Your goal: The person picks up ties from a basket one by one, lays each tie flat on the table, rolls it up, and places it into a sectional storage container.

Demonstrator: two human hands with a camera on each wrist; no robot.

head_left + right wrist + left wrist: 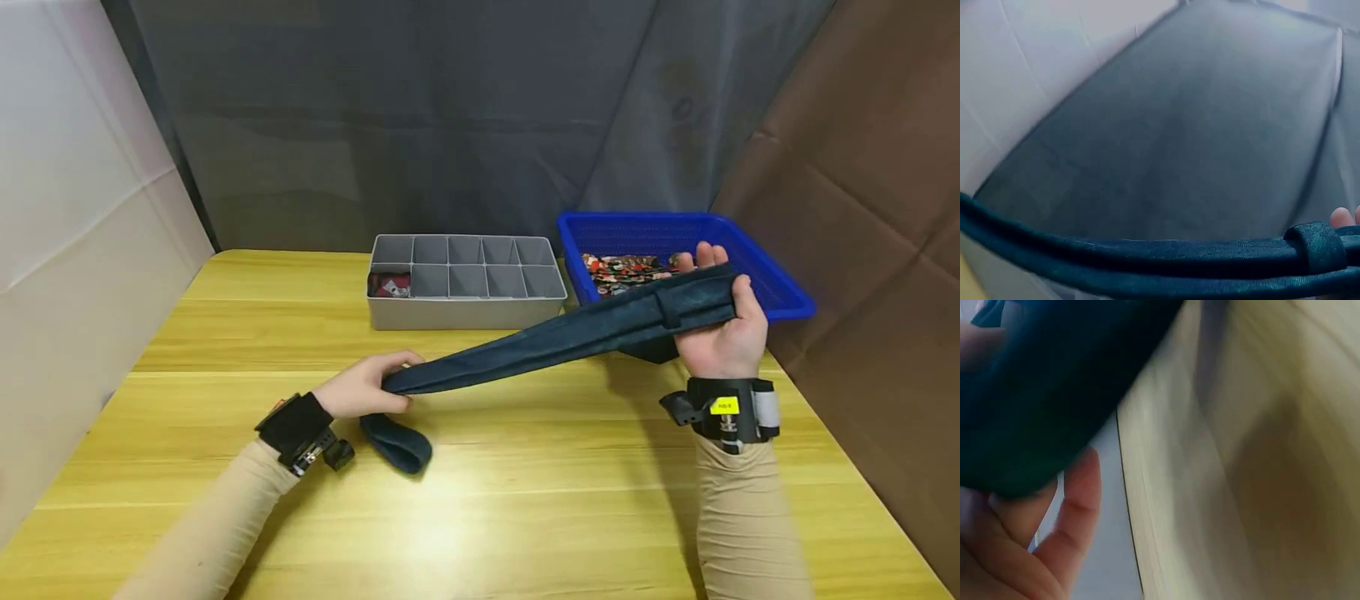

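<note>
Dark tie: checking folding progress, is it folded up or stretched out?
Stretched out: the dark tie spans between left hand and right hand; only its narrow end curls on the table.

The tie [555, 337] is dark matt cloth with a fine woven grain. The bench [525, 500] is glossy yellow wood-look board. The organiser [465, 287] beyond the tie is smooth grey plastic; the basket [780, 292] beside it, blue plastic mesh.

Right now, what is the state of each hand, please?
Left hand: grips the narrow end of the dark tie.
Right hand: holds the wide end of the tie, raised.
</note>
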